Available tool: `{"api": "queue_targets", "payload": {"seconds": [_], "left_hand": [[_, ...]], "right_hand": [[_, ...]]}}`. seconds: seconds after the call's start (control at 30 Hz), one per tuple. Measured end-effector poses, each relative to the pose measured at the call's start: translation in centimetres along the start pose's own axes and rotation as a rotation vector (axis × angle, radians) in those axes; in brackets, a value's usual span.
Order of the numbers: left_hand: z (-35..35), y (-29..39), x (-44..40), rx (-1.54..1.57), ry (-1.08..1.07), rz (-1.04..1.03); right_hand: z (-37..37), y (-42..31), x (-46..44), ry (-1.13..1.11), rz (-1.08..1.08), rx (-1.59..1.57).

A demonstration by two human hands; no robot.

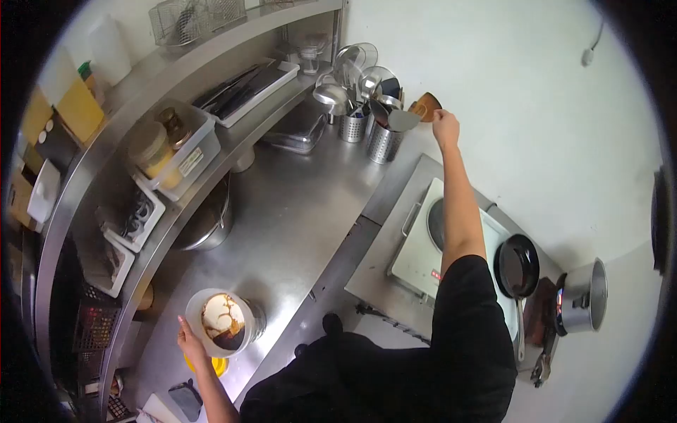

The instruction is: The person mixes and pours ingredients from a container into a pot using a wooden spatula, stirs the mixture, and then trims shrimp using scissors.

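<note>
1. Nearest you, at 7 o'clock, your left forearm slants up and outward from the lower edge, wrist nearly straight. Your left hand [189, 342] lies against the outside of the tub [258, 326], thumb upright near the rim; the other fingers are mostly hidden, so you cannot tell whether they grip.
2. The tub stands on the steel counter [282, 211] between 7 and 8 o'clock, its mouth towards you, with pale and brown contents [220, 310] inside. A yellow thing [220, 366] shows just beside it, past your wrist.
3. At 4 o'clock your black sleeve [474, 310] covers the upper right arm; the bare forearm runs out almost straight, across the hotplate [407, 262]. The pan [517, 264] sits to its right, at 3:30.
4. Farthest out, near 2 o'clock, your right hand [445, 130] is at the edge of the brown tool [427, 106], fingers curled; you cannot tell whether they have closed on it.
5. That tool is between 1 and 2 o'clock, near the holder [384, 144] of utensils at 1.
</note>
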State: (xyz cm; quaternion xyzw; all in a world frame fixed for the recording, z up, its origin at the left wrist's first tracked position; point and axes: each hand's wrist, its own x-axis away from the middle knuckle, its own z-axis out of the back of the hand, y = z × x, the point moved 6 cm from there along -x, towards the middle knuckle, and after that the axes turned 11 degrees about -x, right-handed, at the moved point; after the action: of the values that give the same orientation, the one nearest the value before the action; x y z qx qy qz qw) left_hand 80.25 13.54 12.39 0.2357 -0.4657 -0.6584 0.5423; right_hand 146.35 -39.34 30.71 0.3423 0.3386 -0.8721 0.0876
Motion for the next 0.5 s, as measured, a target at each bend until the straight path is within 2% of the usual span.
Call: {"api": "queue_targets", "payload": {"seconds": [0.07,0.2,0.23,0.3,0.43,0.5], "left_hand": [[-1.2,1.4,-0.1,-0.03,0.005,0.022],[-4.4,3.7,-0.5,-0.145,-0.01,0.009],[-5.1,4.1,-0.6,-0.154,0.004,0.019],[-7.0,5.9,-0.4,-0.128,-0.007,-0.09],[-9.1,8.3,-0.2,-0.159,0.017,-0.081],[-9.8,9.6,0.0,-0.291,-0.047,-0.094]], "right_hand": [[-1.0,0.1,-2.6,-0.067,-0.049,-0.097],[-6.4,-1.1,-6.6,-0.182,-0.043,-0.067],[-7.9,-0.9,-7.2,-0.223,-0.094,-0.007],[-10.7,-0.7,-8.1,-0.282,-0.139,0.04],[-14.4,-0.2,-9.4,-0.435,-0.21,0.154],[-15.7,-0.7,-9.3,-0.529,-0.206,0.213]]}}
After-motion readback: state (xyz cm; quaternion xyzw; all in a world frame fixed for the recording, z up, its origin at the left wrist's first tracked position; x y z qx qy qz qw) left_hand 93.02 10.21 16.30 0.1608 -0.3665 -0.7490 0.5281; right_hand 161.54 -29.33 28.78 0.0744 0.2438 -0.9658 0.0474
